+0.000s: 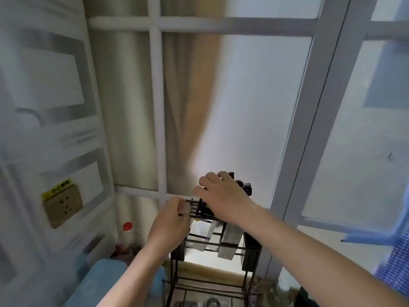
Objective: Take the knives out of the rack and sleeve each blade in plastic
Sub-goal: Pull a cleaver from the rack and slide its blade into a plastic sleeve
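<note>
Fingers of the right hand (223, 196) curl over the black knife handles (244, 187) atop the rack (212, 247), lower centre; the left hand (171, 222) pinches the rack's top rail, blades (230, 240) hanging below.

Window frame (157, 129) close behind rack (223, 244); wall (44, 107) hems its left.

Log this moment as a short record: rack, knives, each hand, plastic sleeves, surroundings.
rack: black wire rack standing before a frosted window
knives: several blades hang down in the rack, black handles on top; none out yet
left hand: left hand at the rack's top left edge, fingers curled on the wire
right hand: right hand laid over the handles; grip hidden
plastic sleeves: none visible
surroundings: wall socket on the left
</note>
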